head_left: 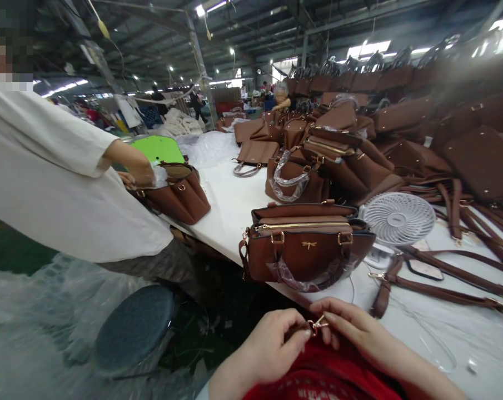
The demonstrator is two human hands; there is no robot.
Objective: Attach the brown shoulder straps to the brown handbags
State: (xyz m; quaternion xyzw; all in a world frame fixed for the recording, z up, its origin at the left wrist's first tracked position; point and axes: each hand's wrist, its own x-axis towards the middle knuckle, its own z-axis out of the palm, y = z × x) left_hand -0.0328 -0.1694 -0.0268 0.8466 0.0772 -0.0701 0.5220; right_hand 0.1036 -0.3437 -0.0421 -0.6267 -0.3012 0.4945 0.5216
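Between my two hands is a small gold snap hook [319, 323] with what looks like a brown leather end. My left hand [272, 341] is closed around the leather side. The thumb and fingers of my right hand [351, 328] pinch the metal side. Just beyond them, a brown handbag [305, 250] stands upright on the white table [222, 189], with a gold dragonfly emblem, a gold zipper and plastic-wrapped handles hanging at its front. Neither hand touches the bag. To its right lies a brown shoulder strap [422, 283] with a gold hook at one end.
A white fan [397, 219] stands right of the bag, near a phone-like dark-edged object [424, 269]. Brown bags [359, 150] are heaped at the back right. On the left, a co-worker [68, 183] reaches into another bag [180, 194]; a round stool [134, 330] stands below.
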